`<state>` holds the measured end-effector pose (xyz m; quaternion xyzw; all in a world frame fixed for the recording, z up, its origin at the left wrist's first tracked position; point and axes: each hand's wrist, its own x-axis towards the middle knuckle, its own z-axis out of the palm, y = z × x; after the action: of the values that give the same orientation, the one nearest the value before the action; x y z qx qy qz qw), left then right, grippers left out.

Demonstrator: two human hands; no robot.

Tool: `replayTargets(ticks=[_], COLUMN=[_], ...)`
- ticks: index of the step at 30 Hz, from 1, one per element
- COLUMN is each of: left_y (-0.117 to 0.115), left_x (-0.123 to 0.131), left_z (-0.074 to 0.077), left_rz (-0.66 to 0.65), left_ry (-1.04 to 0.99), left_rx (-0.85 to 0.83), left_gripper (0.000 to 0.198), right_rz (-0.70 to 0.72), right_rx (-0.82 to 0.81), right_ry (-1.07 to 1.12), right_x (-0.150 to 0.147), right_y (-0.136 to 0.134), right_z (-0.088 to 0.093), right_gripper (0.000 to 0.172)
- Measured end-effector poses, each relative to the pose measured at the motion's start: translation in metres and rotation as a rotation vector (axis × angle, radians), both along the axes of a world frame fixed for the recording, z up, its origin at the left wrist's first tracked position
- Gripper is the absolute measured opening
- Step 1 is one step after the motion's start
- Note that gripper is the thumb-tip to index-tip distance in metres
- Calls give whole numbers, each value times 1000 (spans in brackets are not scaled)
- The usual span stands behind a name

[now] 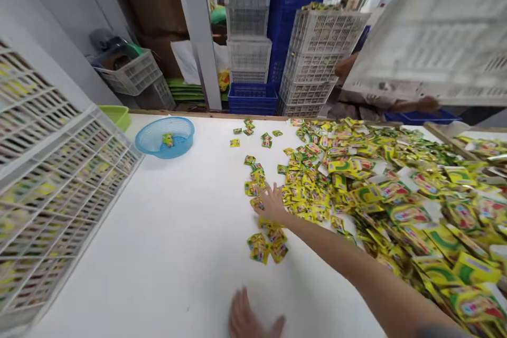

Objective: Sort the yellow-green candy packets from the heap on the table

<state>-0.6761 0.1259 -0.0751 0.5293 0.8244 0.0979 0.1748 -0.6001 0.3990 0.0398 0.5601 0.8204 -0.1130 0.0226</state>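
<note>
My right hand (272,202) reaches out across the white table (174,232), fingers spread flat on the left edge of a big heap of small yellow-green sachets (356,174). A small cluster of sachets (267,243) lies just below its wrist. My left hand (249,321) sits at the bottom edge of the view, fingers apart, flat near the table and holding nothing. A blue plastic basket (164,136) with one sachet in it stands at the far left of the table.
A white crate (51,195) packed with sachets stands at the left. Another white crate (435,37) is held up at the right by another person's hand (430,103). Stacked white and blue crates (285,37) stand behind the table. A green tub (116,115) sits by the basket.
</note>
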Motion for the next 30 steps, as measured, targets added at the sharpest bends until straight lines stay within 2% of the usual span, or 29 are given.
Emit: replayTargets(ticks=[2,3,6,9,11,13,16,18,21,26,30], left_y=[53,78,135,152,154,160,182,200,220,238,262], left_x=[-18,-23,-29,-27,-24,-19,1,25,77,200,303], left_z=[9,13,20,18,16,15,18,22,31,50,74], left_rz=[-50,-120,-289,-342,-361,-403,-462,-480,-509,-506,-364], left_ry=[33,26,-36,-51,-50,-57,-61,-60,-85,-283,-681], left_rx=[38,59,79,93,106,109,124,162,226,192,34], left_gripper=[116,120,123,124,124,125,127,126,123,98,74], right_rz=[7,21,52,42,41,114,271,280,232,181,81], right_rx=[-18,-24,-42,-41,-26,-33,-69,-74,-75,-142,-135], right_ry=[-9,-15,-37,-5,57,101,77,17,-148,-533,-646], right_x=[-33,-44,-53,-33,-11,15,61,97,154,248,335], right_y=[37,52,86,94,87,76,61,57,56,65,85], right_z=[-6,-10,-26,-43,-51,-54,-50,-42,-28,-15,7], right_gripper=[80,82,78,68,70,75,75,72,74,79,69])
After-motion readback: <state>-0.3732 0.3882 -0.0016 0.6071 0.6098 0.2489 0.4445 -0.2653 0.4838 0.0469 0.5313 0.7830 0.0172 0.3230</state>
